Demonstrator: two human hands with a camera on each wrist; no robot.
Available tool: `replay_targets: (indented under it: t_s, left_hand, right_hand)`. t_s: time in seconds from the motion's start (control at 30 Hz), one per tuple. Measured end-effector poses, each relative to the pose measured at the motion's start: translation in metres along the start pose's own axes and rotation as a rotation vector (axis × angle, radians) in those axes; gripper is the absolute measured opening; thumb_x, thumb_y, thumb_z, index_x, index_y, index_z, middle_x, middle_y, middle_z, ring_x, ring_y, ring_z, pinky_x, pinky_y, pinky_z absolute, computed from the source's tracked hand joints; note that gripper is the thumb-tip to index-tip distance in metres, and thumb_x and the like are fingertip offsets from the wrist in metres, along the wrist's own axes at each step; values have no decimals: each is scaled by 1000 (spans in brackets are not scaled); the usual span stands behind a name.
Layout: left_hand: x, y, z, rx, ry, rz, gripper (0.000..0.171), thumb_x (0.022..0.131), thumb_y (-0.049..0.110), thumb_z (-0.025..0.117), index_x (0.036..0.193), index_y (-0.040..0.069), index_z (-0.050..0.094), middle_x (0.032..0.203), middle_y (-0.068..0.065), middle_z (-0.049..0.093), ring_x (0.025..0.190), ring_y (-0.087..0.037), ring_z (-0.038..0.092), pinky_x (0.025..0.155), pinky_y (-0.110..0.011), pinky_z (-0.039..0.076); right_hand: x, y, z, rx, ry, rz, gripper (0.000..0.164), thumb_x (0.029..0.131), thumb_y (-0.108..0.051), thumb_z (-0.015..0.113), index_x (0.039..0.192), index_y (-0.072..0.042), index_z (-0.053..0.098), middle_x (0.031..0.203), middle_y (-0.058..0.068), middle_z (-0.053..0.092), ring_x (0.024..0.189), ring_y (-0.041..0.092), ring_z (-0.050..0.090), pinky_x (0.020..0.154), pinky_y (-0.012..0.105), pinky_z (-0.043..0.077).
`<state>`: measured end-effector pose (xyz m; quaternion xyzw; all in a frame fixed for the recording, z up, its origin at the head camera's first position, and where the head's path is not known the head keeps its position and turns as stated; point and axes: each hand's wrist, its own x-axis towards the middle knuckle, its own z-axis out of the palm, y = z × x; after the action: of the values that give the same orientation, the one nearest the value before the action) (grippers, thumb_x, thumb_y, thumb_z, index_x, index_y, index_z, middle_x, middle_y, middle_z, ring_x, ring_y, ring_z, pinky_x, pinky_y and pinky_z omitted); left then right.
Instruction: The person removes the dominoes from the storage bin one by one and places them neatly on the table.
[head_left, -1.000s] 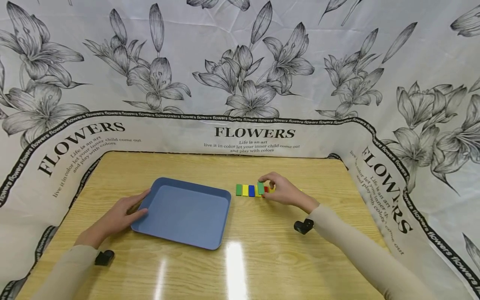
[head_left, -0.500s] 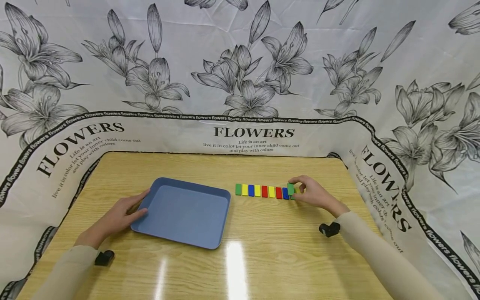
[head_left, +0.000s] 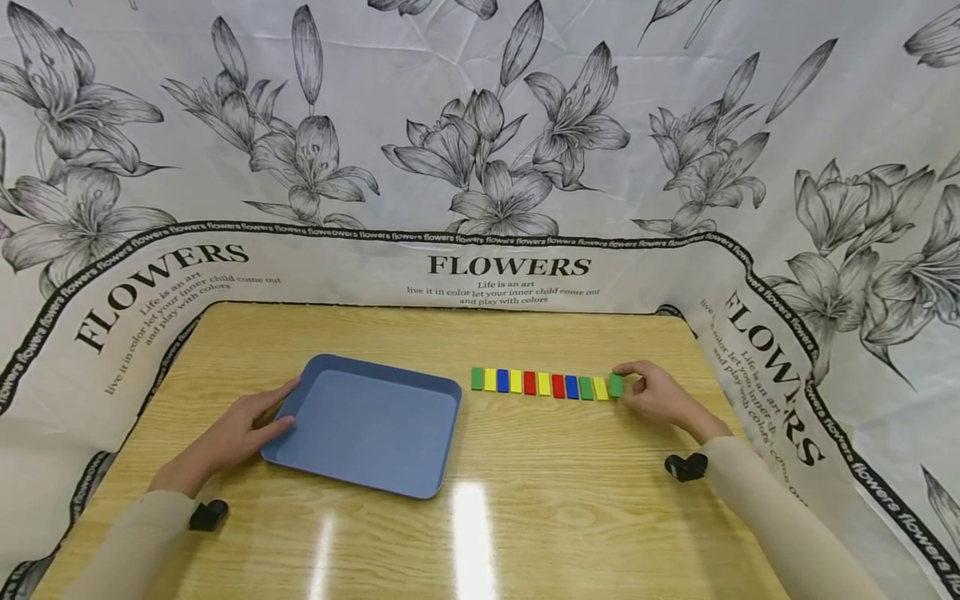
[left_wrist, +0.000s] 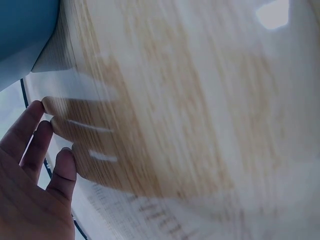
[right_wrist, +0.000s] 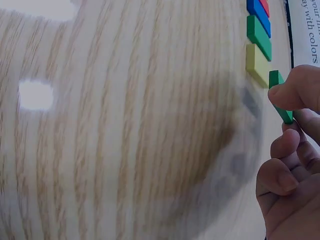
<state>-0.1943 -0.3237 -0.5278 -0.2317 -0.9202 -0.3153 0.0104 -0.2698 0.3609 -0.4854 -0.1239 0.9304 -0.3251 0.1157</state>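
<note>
My right hand (head_left: pixel 663 395) pinches a small green block (head_left: pixel 616 385) between thumb and finger, at the right end of a row of coloured blocks. Beside it in that row lies a yellow block (head_left: pixel 601 389). The right wrist view has the held green block (right_wrist: pixel 281 102) tilted, with a small gap to the yellow block (right_wrist: pixel 257 66). Whether its lower edge touches the table I cannot tell. My left hand (head_left: pixel 234 433), fingers extended, rests at the left edge of a blue tray (head_left: pixel 360 433); its far fingertips are partly hidden by the rim.
The row runs leftward through green, blue, red and yellow blocks, ending at a green block (head_left: pixel 477 379) near the tray's right corner. All stand on a glossy wooden table (head_left: pixel 570 492). A flower-printed curtain (head_left: pixel 510 279) encloses the back and sides.
My right hand has carried the green block rightward, from above the middle of the row to its right end, uncovering the blocks there. My left hand and the tray stay put.
</note>
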Motion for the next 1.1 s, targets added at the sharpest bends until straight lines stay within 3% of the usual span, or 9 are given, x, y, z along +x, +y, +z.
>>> replay_targets:
  t_s: [0.17,0.3,0.43,0.5,0.63,0.8,1.0,1.1]
  left_hand:
    - [0,0,0,-7,5,2,64,101,19,67,158,5,41,151,-26,52,135,-48,51,106,-3,27]
    - [1,1,-1,-18,5,13,64,101,19,67,157,4,41,151,-27,51,135,-49,51,105,-2,25]
    - [1,1,-1,3,3,8,64,101,19,67,157,4,41,151,-26,52,135,-48,52,108,-11,35]
    - [1,0,0,11,3,-1,64,101,20,67,158,5,41,152,-25,52,135,-47,51,109,-10,34]
    - [1,-1,1,13,3,-8,64,101,21,66,158,6,40,152,-25,51,136,-47,51,107,-3,27]
    - [1,-2,1,19,3,-6,65,101,21,66,158,6,40,152,-26,51,135,-49,50,111,-18,39]
    - [0,-3,2,12,3,-9,65,101,21,67,159,7,40,152,-25,51,136,-48,50,107,-4,28]
    - [1,-4,2,8,2,-1,65,101,20,67,158,6,41,152,-25,51,136,-48,51,107,-7,31]
  right_hand:
    - [-1,11,1,24,-12,42,55,87,1,67,140,7,55,82,9,48,60,11,41,53,25,37]
    - [1,17,5,22,-14,46,54,87,1,68,139,8,56,88,13,52,63,13,43,53,24,38]
    - [4,19,9,9,2,15,49,88,0,69,136,8,59,104,19,57,72,17,46,59,26,39]
    - [5,19,10,-1,15,6,48,88,0,70,134,7,60,107,18,59,77,19,47,62,27,39]
    - [6,18,11,-4,22,-6,47,89,1,70,135,8,60,102,17,59,77,20,48,62,27,40]
    - [5,16,12,-18,29,-18,46,89,2,69,134,9,60,99,16,59,73,18,48,60,26,40]
    - [4,17,13,-19,37,-15,46,89,1,69,134,9,60,95,15,60,73,18,49,60,26,40]
    - [5,19,13,-17,40,-10,47,88,1,69,134,8,60,94,14,60,73,18,49,60,26,41]
